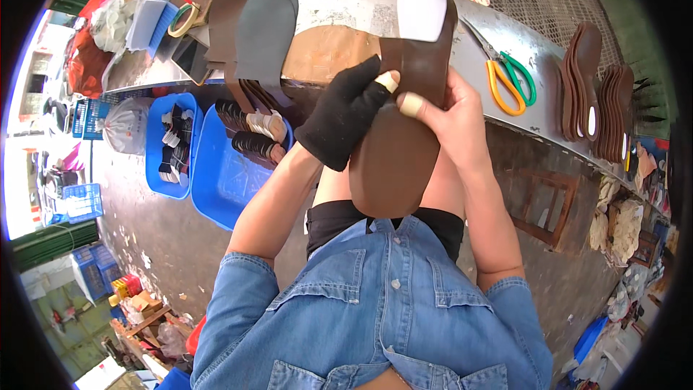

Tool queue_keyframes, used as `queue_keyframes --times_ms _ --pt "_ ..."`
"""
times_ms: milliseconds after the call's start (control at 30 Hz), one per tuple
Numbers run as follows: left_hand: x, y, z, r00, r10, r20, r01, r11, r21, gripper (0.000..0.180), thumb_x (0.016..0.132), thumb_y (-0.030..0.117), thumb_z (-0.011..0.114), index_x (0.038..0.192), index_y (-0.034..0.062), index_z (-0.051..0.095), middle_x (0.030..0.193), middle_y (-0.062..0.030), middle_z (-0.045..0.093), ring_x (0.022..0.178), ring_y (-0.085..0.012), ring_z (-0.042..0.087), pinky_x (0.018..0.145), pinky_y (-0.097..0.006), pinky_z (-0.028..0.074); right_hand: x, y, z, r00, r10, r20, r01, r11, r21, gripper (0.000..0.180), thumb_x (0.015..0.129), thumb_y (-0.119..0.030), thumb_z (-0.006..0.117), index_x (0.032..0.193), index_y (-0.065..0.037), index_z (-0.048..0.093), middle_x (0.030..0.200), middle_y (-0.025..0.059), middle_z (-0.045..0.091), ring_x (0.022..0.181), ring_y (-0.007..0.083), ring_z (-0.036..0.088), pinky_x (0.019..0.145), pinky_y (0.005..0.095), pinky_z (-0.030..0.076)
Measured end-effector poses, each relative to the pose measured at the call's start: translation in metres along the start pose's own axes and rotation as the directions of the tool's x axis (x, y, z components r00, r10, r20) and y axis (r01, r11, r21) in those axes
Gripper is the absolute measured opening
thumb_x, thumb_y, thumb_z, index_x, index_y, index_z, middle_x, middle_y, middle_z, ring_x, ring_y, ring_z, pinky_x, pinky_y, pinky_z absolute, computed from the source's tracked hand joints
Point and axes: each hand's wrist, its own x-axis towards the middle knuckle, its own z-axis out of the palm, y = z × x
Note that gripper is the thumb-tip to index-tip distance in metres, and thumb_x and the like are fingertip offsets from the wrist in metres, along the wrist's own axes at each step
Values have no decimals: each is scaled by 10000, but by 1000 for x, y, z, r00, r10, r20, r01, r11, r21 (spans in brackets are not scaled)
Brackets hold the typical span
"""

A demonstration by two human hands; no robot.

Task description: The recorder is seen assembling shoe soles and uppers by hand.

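A: Hands first. Where is the piece?

B: Brown insole (395, 162), held upright over the lap, its white heel pad (421, 11) at the top against the metal bench edge (505, 50). Left hand (345, 117), in a black fingerless glove, closed on the left edge with a taped thumb (388, 81) on a brown strap (411, 58) across it. Right hand (451, 117) bare, clasping the right edge, one taped fingertip (411, 104) pressing the face.

A: Room around it?

B: Tight above, at the bench edge. Open floor to the left, beyond the tubs.

A: Counts?

B: Two blue tubs (216, 180) below the bench. Two pairs of scissors (511, 79), orange-handled and green-handled, lying together right of the hands. One grey sole piece (266, 29) overhanging the edge, brown pieces beside it. Stacked brown insoles (595, 94) far right; number unclear.
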Motion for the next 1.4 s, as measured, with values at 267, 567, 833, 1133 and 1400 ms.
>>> queue_keyframes --times_ms 267,567,833,1133,1400 --pt "-5 9 -9 984 -13 175 -3 996 87 541 695 187 769 1140 -16 539 1037 -88 625 971 -168 556 850 -328 455 17 3 -13 957 -187 -221 74 896 -437 352 893 -330 606 788 3 652 498 12 422 508 87 335 456 304 314" --pt "2 -21 1 980 75 -186 -49 989 142 251 868 97 557 1088 -25 563 899 -89 633 850 -119 556 761 -274 460 8 3 -18 998 42 -51 -52 975 -218 300 790 -168 724 965 44 604 701 -5 581 629 44 518 560 205 427" --pt "1 -23 -5 980 46 -193 -63 995 -81 290 878 128 589 1123 -22 555 965 -71 618 886 -114 540 780 -268 456 -9 -10 1 989 136 58 -134 991 -28 184 868 -136 635 975 0 573 868 10 607 837 47 555 763 207 449" --pt "-6 -10 2 986 164 2 -164 982 93 712 668 122 796 1268 -15 437 1123 -94 586 1001 -154 553 861 -296 463 1 3 -5 993 -33 -112 25 997 -70 178 912 -166 578 910 12 578 702 -24 548 643 22 472 583 179 394" --pt "9 -7 2 981 52 -189 -66 995 -69 290 856 178 645 1054 -30 611 919 -78 669 868 -111 570 774 -285 473 -7 -3 -4 996 83 23 -83 996 15 147 863 -87 625 957 15 575 804 30 629 708 45 559 606 188 453"
